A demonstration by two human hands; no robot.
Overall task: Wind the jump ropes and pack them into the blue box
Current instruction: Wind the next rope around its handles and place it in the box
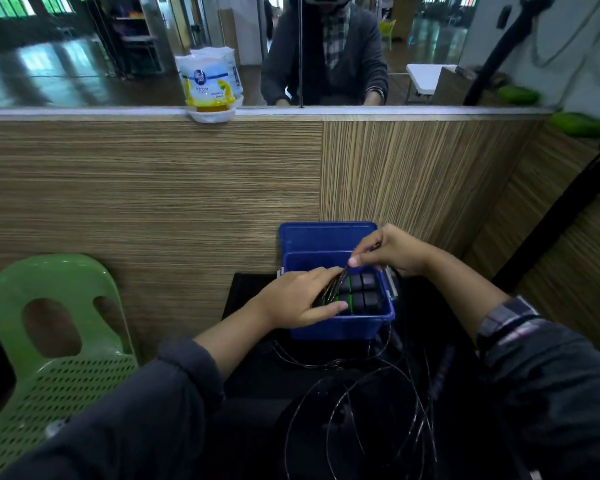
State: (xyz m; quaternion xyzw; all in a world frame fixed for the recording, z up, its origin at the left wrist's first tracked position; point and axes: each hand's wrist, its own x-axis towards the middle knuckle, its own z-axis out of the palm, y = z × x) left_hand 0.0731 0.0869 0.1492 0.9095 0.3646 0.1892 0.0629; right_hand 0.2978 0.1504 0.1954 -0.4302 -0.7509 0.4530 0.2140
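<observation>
The blue box (340,327) stood open on a dark worktop (246,292) close against a wood-grain partition (153,188); its lid (326,235) leaned back upright against that panel; inside the box, toward its right half, lay black jump-rope handles (364,292) with green bands, packed side by side in two rows. The left hand (298,299) reached over the box's left rim; its fingers were stretched out fairly straight and close together, lying on a wound bundle of rope (333,289) at the left side of the box, with the thumb along the near edge; whether it gripped the bundle or only pressed on it could not be told. The right hand (392,251) hovered above the far right part of the box; its thumb and forefinger were pinched together on the top of that same bundle, the other fingers curled behind. In front of the box, nearer the person, loose thin black rope (371,410) lay in wide tangled loops over the dark surface; one strand ran under the box's front edge. A green plastic chair (56,341) stood to the left; on the ledge above the partition sat a white and yellow air-freshener pack (207,84); a mirror or glass behind it showed a person in a dark jacket (326,57).
</observation>
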